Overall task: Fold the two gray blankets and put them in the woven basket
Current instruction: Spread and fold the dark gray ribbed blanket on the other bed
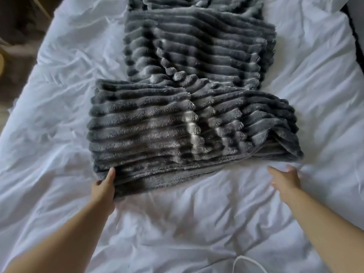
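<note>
**Left grip on the blanket corner**

Head view: the near gray blanket [157,131] lies folded on the white bed [49,115], touching the far gray blanket [197,46]. The left grip [105,186] pinches its near-left corner, thumb on top. The right grip [285,179], fingers loose, hovers beside its near edge.

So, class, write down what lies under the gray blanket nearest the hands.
The near gray blanket rests on white bedding, which shows around three sides. The left hand grips its near-left corner, fingers hidden underneath. Whether its far edge covers the farther gray blanket is unclear.
</note>
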### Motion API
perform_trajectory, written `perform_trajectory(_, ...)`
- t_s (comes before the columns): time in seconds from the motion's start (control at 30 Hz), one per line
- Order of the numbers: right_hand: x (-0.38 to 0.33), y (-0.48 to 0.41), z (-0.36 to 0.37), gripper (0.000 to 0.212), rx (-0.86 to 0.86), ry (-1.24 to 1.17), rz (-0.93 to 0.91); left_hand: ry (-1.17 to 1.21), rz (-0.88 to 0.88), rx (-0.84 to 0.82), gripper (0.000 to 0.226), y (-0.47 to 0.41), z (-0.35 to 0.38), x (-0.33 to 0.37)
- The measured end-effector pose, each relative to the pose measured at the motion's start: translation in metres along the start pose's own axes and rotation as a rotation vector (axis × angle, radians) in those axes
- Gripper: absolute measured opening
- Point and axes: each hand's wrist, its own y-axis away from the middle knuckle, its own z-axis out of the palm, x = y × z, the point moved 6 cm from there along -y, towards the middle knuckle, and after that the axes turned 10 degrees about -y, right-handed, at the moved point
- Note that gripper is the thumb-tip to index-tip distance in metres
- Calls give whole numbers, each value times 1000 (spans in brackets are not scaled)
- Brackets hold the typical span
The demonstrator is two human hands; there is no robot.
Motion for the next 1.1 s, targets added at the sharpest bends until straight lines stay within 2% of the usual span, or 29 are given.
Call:
perform_trajectory(0.1, -33, -19, -8, 73, 217, -81, -218, 180, 14, -10, 52, -7, 14, 1)
perform_trajectory(0.17, -47, -29, -12, 71, 263, -205, -230, 283, 30, 44, 44, -9, 17, 5)
perform_trajectory(0.27, -58, -46, -12, 52, 200, -311, -125, 354, 4, 165, 33, -7, 13, 9)
perform_trajectory(0.37, -63, -44, -16, 32, 92, -274, -95, 361, 38, 213, 37, 2, 5, 13)
perform_trajectory(0.5, -32, 11, -26, 17, -38, 76, -165, 96, 60, 187, 40, 20, -16, 8)
perform_trajectory(0.57, 7, 55, -28, 5, -188, 328, -134, -117, -2, 139, 27, 41, -26, -6)
perform_trajectory(0.6, 26, 81, -26, 6, -322, 493, -89, -194, -62, 97, 17, 55, -29, -15)
perform_trajectory(0.67, 58, 134, -28, 16, -700, 931, 22, -261, -205, -81, 5, 92, -32, -24)
perform_trajectory(0.7, 63, 152, -33, 16, -855, 1156, 37, -259, -246, -188, 9, 112, -32, -15)
perform_trajectory(0.73, 49, 162, -38, 13, -907, 1317, -22, -244, -222, -280, 14, 131, -32, 8)
perform_trajectory(0.77, 19, 167, -43, 12, -881, 1367, -135, -219, -122, -354, 19, 150, -32, 43)
perform_trajectory(0.8, -25, 171, -51, 17, -780, 1285, -269, -183, 31, -396, 23, 173, -35, 87)
perform_trajectory(0.83, -80, 174, -65, 22, -619, 1094, -401, -130, 201, -400, 23, 201, -43, 136)
perform_trajectory(0.9, -195, 196, -118, 24, -277, 488, -640, 45, 486, -366, 20, 258, -73, 222)
perform_trajectory(0.97, -276, 229, -191, 28, 128, -130, -843, 411, 627, -428, 23, 306, -109, 277)
perform_trajectory(1.0, -294, 241, -221, 32, 270, -365, -912, 540, 685, -422, 28, 319, -128, 288)
perform_trajectory(1.03, -300, 248, -238, 35, 327, -516, -941, 594, 722, -374, 31, 327, -144, 284)
perform_trajectory(1.07, -297, 250, -243, 36, 332, -562, -924, 589, 727, -306, 31, 329, -156, 270)
perform_trajectory(1.1, -286, 247, -239, 34, 296, -507, -905, 527, 723, -213, 30, 325, -162, 247)
